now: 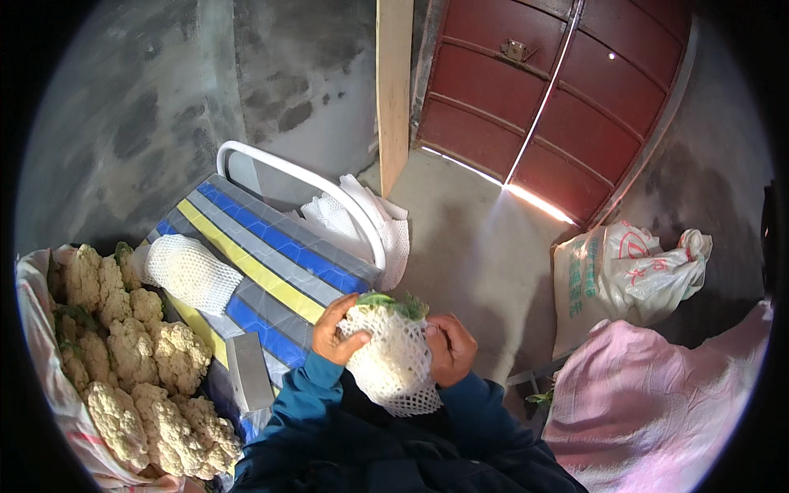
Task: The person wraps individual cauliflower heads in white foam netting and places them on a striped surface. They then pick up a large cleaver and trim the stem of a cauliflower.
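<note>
Between my two hands is a cauliflower in a white foam net sleeve, its cut green leaves poking out at the top. My left hand grips its left side, the thumb lying across the netting. On the right side, the fingers of my right hand are curled and pinch the upper edge of the net. To the left, another foam net sleeve with a rounded shape inside rests on the striped mattress. A wide cleaver blade lies nearer me; its handle cannot be seen.
Bare cauliflowers fill a white woven sack at left. Flat foam nets are heaped by a white metal bed rail. At right are a printed woven bag and a pink cloth. A red metal door stands beyond.
</note>
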A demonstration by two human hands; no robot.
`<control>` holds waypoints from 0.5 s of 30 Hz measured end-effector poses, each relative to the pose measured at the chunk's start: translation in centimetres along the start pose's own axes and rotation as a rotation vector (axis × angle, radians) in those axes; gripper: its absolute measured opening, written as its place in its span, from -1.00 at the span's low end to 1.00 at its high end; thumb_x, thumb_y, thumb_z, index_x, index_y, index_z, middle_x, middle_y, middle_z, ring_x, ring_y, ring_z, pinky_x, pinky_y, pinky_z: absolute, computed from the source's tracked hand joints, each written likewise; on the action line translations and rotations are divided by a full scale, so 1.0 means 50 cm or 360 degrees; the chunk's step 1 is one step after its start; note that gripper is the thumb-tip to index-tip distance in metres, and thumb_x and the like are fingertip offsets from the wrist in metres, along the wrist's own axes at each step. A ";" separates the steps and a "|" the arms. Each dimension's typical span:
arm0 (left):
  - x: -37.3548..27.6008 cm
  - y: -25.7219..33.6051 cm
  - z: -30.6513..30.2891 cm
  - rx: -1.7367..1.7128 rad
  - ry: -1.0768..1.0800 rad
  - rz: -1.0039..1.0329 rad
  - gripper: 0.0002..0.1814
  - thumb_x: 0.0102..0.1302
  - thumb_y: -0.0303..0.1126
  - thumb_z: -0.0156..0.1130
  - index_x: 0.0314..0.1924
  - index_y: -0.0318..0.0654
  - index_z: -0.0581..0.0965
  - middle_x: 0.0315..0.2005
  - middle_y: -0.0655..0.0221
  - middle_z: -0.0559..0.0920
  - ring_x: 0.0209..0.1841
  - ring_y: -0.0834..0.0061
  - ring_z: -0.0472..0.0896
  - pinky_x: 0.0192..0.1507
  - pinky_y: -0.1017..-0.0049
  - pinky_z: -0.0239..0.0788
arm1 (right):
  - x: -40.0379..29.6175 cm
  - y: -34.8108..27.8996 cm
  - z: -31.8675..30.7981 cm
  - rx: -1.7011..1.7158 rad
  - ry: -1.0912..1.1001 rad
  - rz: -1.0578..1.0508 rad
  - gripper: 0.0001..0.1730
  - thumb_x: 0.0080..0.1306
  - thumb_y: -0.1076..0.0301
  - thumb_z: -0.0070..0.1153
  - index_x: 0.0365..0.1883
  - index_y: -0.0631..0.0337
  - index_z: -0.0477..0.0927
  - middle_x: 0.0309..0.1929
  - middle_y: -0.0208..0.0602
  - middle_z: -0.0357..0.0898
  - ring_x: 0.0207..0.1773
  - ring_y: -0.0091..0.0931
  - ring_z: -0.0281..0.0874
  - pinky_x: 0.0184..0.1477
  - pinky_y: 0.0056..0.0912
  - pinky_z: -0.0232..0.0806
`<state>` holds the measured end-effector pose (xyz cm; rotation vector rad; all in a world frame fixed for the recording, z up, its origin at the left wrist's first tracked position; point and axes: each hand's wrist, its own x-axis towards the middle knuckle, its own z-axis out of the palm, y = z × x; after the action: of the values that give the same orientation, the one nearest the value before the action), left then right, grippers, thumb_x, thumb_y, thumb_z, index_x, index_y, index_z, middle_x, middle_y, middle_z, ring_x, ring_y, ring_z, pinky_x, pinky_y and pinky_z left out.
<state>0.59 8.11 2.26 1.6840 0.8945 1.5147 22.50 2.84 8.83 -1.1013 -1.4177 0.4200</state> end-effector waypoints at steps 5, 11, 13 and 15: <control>-0.073 -0.013 0.035 -0.0130 0.0088 -0.0027 -0.20 0.17 -0.05 0.54 0.28 -0.44 0.50 0.22 -0.03 0.56 0.26 0.11 0.54 0.31 0.24 0.31 | -0.028 -0.031 -0.024 -0.0082 -0.0191 -0.0116 -0.88 0.30 0.52 0.23 -0.19 0.34 0.68 -0.29 -0.06 0.68 -0.33 -0.27 0.67 -0.25 -0.32 0.47; -0.074 -0.011 0.035 0.0015 -0.0056 -0.0028 -0.14 0.16 -0.08 0.52 0.36 -0.42 0.44 0.33 -0.06 0.47 0.36 0.05 0.46 0.38 0.23 0.26 | -0.042 -0.006 -0.033 -0.0020 -0.0308 -0.0142 -0.86 0.31 0.51 0.24 -0.19 0.36 0.67 -0.33 -0.07 0.67 -0.43 -0.34 0.59 -0.35 -0.33 0.41; -0.073 -0.004 0.036 0.0109 -0.0077 0.0059 -0.14 0.18 -0.08 0.50 0.38 -0.42 0.43 0.37 -0.07 0.42 0.40 0.02 0.43 0.41 0.22 0.23 | -0.044 0.000 -0.042 -0.0079 -0.0306 -0.0270 -0.85 0.26 0.54 0.26 -0.20 0.36 0.68 -0.35 -0.07 0.66 -0.40 -0.29 0.63 -0.33 -0.30 0.44; -0.076 -0.007 0.044 0.0187 -0.0192 0.0029 -0.15 0.23 -0.05 0.44 0.40 -0.41 0.40 0.39 -0.05 0.41 0.42 0.02 0.41 0.43 0.25 0.21 | -0.039 0.005 -0.054 -0.0195 -0.0291 -0.0470 -0.82 0.18 0.60 0.29 -0.22 0.35 0.69 -0.37 -0.11 0.66 -0.36 -0.24 0.67 -0.30 -0.29 0.48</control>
<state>2.47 4.98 -0.20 1.8515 0.9217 1.3792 24.69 0.43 8.05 -0.9484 -1.7573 0.2280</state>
